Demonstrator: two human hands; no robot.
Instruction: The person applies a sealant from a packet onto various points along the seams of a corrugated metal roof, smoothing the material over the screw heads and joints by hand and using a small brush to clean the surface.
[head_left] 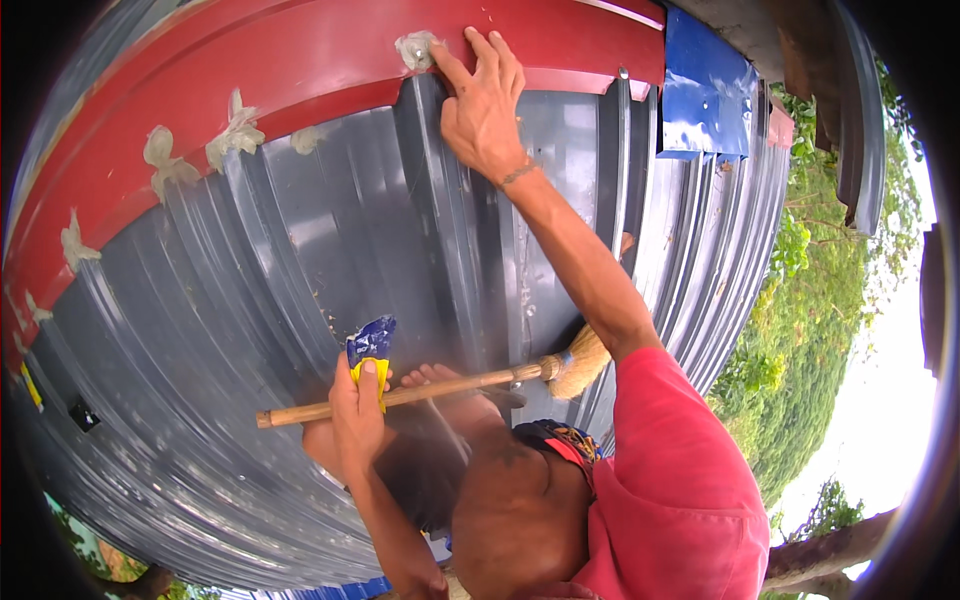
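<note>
My left hand (357,425) is closed around a small blue and yellow packet (372,343), its crumpled blue end up and smeared with pale paste. Farther ahead, my right hand (484,110) has its fingers stretched out and holds nothing. Its index fingertip touches a lump of grey sealant (413,50) on the red metal flashing (300,50). This lump sits above a raised rib of the dark grey corrugated roof (335,225). More smeared sealant patches (238,132) dot the flashing's lower edge to the left.
A broom (470,382) with a bamboo handle lies across the roof beside my bare foot (432,375). Blue sheet metal (705,85) joins the flashing at the right. A small black piece (85,413) lies far left. Trees (800,390) stand beyond the roof edge.
</note>
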